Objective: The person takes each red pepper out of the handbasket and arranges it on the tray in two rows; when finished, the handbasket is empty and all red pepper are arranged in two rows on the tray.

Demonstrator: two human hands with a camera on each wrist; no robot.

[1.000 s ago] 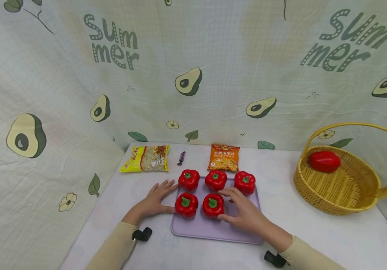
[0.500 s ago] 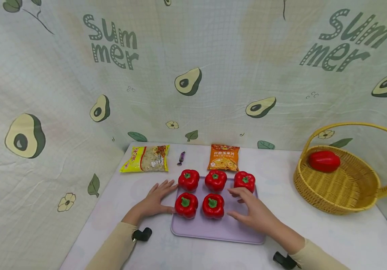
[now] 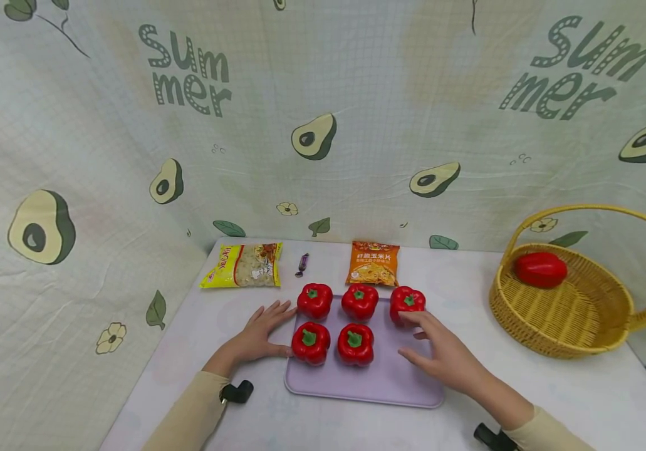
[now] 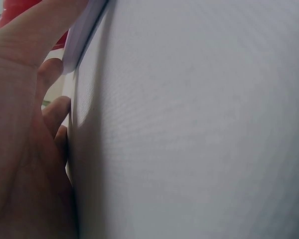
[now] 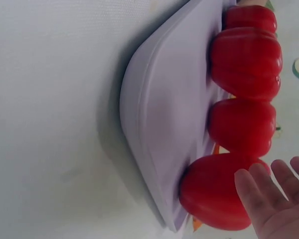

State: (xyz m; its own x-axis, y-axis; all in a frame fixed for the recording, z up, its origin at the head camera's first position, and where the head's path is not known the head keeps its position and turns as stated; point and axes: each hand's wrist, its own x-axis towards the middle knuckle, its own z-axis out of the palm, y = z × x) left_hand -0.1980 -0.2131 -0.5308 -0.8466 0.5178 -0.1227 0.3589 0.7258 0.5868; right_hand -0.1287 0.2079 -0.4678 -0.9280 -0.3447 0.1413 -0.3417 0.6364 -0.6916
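Several red bell peppers with green stems stand in two rows on a lilac tray [image 3: 368, 389]. My left hand [image 3: 255, 335] rests at the tray's left edge, fingers spread, its thumb beside the front-left bell pepper [image 3: 311, 344]. My right hand [image 3: 441, 354] hovers over the tray's right side with fingers apart and nothing between them. Its fingertips overlap the back-right bell pepper [image 3: 406, 302] in the head view. In the right wrist view, the fingers [image 5: 274, 184] lie loosely extended near that pepper [image 5: 217, 191]. The front-middle bell pepper [image 3: 356, 344] stands left of the right hand.
A yellow wicker basket [image 3: 559, 344] with a tall handle stands at the right, one red bell pepper [image 3: 541, 270] lying in it. Behind the tray lie a yellow snack bag [image 3: 246, 265], a purple wrapped candy [image 3: 302, 264] and an orange snack packet [image 3: 374, 263]. A printed cloth hangs behind.
My right hand has let go of the front-middle bell pepper and moved right, toward the tray's right edge. The left hand has stayed in place.
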